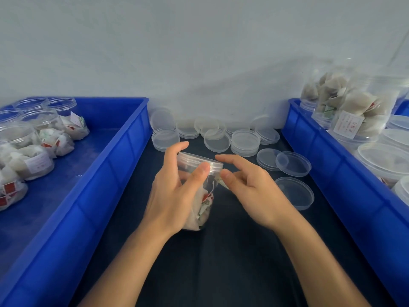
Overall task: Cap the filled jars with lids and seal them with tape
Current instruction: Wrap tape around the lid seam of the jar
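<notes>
A dark work surface runs between two blue plastic bins: the left bin and the right bin. A pale wall stands behind, apparently unmarked.

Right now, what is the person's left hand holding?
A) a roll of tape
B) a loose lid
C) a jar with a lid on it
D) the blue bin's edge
C: the left hand curls around a filled jar already topped by a lid.
</notes>
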A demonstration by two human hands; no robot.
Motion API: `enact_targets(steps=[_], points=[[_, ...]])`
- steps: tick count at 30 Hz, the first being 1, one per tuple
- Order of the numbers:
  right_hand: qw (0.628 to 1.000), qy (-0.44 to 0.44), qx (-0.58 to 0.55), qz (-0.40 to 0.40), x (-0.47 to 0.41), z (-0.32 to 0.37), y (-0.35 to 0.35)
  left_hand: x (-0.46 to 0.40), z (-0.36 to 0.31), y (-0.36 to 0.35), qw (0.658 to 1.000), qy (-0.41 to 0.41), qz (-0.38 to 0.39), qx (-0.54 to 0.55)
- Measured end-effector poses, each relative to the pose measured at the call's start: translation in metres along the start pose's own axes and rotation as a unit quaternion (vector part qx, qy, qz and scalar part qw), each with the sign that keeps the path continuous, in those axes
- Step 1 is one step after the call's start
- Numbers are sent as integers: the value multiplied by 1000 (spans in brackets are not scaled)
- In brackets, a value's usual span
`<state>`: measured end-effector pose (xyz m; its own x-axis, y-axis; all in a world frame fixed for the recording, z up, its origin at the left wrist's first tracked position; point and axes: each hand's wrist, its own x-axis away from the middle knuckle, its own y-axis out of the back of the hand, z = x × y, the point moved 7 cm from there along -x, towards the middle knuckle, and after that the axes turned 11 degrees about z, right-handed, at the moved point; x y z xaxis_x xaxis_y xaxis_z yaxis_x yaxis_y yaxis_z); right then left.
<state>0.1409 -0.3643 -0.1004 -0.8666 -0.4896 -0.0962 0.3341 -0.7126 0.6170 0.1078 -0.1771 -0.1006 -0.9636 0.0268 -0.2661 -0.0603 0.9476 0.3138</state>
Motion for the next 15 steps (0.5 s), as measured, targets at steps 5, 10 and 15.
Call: enact_targets(steps=[5, 10, 15], points=[[999, -11, 43, -5, -1, 3, -6, -4, 4, 2, 998, 15, 32, 46], [997, -23, 70, -30, 1, 9, -4, -3, 4, 3, 999, 34, 7, -33], [989, -35, 128, -61, 8, 27, -5, 5, -13, 10, 983, 0, -92, -158]])
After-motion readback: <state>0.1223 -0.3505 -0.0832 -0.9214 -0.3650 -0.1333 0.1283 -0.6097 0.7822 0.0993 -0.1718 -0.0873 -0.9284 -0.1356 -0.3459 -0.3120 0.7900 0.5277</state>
